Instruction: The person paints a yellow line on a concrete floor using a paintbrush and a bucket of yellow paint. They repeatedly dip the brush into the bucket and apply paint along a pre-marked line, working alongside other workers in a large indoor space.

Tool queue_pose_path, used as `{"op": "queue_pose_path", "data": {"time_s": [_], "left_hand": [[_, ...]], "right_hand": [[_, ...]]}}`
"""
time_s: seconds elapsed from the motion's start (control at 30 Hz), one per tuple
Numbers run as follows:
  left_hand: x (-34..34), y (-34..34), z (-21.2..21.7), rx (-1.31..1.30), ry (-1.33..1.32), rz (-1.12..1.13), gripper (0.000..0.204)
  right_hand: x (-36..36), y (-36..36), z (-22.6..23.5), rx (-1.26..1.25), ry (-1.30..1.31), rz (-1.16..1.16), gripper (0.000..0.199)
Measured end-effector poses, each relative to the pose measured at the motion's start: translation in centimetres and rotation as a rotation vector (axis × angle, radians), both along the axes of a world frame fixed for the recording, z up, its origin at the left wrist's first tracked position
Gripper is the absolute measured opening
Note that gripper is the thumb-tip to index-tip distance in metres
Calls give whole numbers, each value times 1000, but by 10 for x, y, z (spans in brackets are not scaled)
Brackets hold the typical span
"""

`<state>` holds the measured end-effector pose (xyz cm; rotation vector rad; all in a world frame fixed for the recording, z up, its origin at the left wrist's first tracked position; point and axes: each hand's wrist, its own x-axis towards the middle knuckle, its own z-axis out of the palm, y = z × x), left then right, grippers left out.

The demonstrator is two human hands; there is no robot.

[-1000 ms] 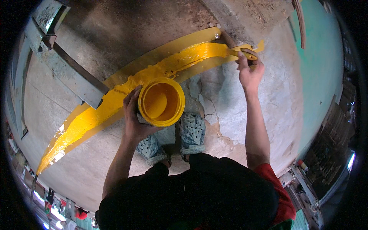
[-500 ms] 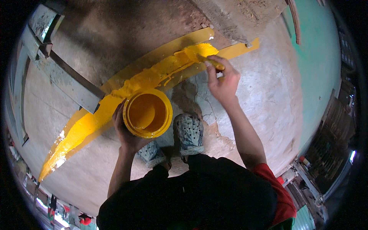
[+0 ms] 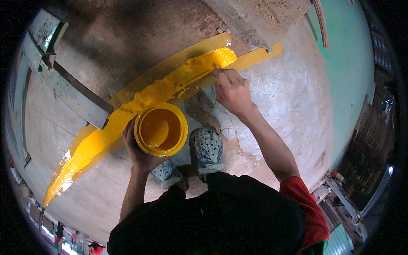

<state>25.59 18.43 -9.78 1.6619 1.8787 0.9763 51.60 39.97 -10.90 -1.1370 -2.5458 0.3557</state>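
Observation:
My left hand (image 3: 140, 155) is closed around the side of a yellow paint bucket (image 3: 183, 138), whose open top faces up with paint in the bottom. With closed fingers, my right hand (image 3: 235, 94) grips a paintbrush (image 3: 218, 66); its handle is mostly hidden by the fingers and its head is lost in the wet paint. The brush touches the far right end of a thick stripe of glossy yellow paint (image 3: 159, 94) on the floor. Strips of tan-yellow tape (image 3: 260, 55) border the stripe on both sides. The bucket hangs just on the near side of the stripe.
A grey metal frame (image 3: 78, 95) at the left reaches over the stripe. My patterned clogs (image 3: 206, 146) stand on the cracked concrete floor (image 3: 293, 106) close to the stripe. A concrete block (image 3: 259, 19) lies beyond its right end. Green-painted floor (image 3: 348, 80) is at the right.
My right hand has moved left and slightly nearer me, and its wrist has turned. Yellow paint at the stripe's right end looks reshaped. My left hand still holds the bucket.

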Motion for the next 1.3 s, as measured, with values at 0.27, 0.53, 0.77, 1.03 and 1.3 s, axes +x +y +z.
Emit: {"op": "queue_pose_path", "data": {"time_s": [0.27, 0.53, 0.77, 1.03, 1.3], "left_hand": [[0, -3, 4, -25, 29, 32, 118], [-3, -9, 8, 19, -17, 36, 121], [-11, -32, 12, 56, -99, 42, 119], [-19, -55, 14, 82, -73, 94, 118], [-20, -73, 27, 65, -25, 206, 122]], "right_hand": [[-4, 1, -1, 2, -89, 78, 35], [-24, -6, 6, -37, 40, -129, 29], [-65, -45, -8, -440, 508, -205, 21], [3, 6, 0, 69, 142, -360, 18], [-75, -64, -3, -229, 511, -78, 20]]}}
